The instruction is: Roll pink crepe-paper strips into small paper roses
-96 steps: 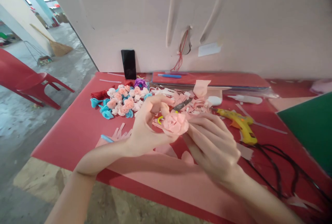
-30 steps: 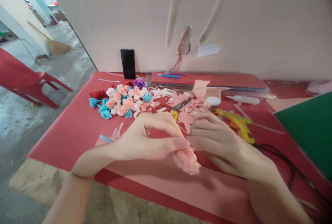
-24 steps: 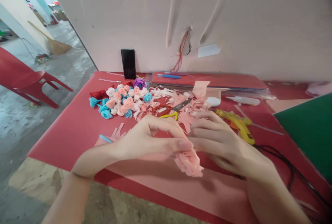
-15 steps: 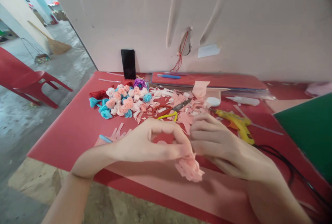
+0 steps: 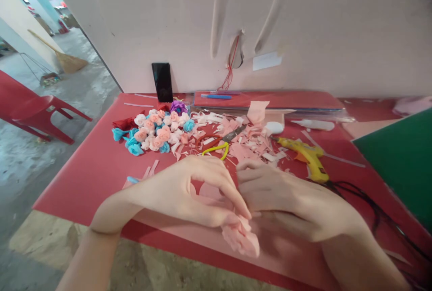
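Note:
A pink paper flower (image 5: 240, 236) with ruffled petals hangs head-down above the front of the table. My left hand (image 5: 199, 192) pinches it at its base between thumb and fingers, leaving a rounded gap between thumb and forefinger. My right hand (image 5: 276, 199) is closed beside it, fingers curled in and the thumb side against the flower's base; its fingertips are partly hidden. Beneath both hands lies a sheet of pink paper (image 5: 175, 230). Just beyond them are scissors (image 5: 216, 148) with yellow and red handles, lying among pink and white paper scraps (image 5: 243, 151).
Finished paper flowers (image 5: 157, 131) in pink, white and blue are heaped at the left. A yellow glue gun (image 5: 312, 158) with a black cord lies at the right, near a green board (image 5: 401, 169). A phone (image 5: 162, 82) leans on the back panel. A red chair (image 5: 40, 109) stands left.
Both hands have come slightly lower and nearer, with the flower. The flower has turned, and my left forefinger now reaches further down onto it. The view has shifted a little.

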The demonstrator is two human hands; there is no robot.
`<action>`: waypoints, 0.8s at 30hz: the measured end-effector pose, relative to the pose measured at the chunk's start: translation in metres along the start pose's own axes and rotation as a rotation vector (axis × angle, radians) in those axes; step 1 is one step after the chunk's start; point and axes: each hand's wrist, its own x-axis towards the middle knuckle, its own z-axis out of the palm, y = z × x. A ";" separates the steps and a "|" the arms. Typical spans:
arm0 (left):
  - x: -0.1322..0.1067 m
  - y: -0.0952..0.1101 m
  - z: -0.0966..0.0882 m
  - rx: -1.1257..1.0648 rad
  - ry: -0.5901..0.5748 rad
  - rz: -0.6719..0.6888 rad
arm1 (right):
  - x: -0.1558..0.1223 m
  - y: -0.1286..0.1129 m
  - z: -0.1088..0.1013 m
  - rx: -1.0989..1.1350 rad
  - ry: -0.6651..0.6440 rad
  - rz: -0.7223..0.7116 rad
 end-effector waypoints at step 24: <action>0.009 -0.009 -0.003 0.362 -0.119 0.393 | 0.000 0.000 0.008 0.314 -0.045 0.022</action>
